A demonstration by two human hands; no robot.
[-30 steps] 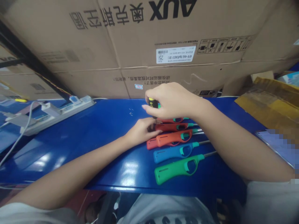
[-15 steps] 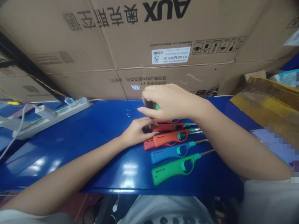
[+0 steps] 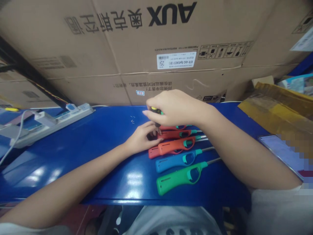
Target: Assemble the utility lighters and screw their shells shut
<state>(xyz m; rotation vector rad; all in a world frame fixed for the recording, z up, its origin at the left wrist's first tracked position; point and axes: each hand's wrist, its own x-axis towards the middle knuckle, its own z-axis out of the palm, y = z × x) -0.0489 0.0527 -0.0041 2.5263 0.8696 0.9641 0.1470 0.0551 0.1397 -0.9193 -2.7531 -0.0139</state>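
Several long-nosed utility lighters lie side by side on the blue table: a green one nearest me, a blue one, an orange one and red ones behind. My right hand is closed around a small screwdriver with a black and yellow handle, its tip pointing down at a red lighter. My left hand presses on the butt end of that red lighter, fingers curled on it.
A large brown AUX cardboard box stands along the back of the table. A white power strip with plugs and cables lies at the left. Yellow-brown packaging and a phone-like slab sit at the right.
Both hands stay at the same red lighter. The screwdriver has dipped slightly lower toward it, and the camera view has shifted a little.
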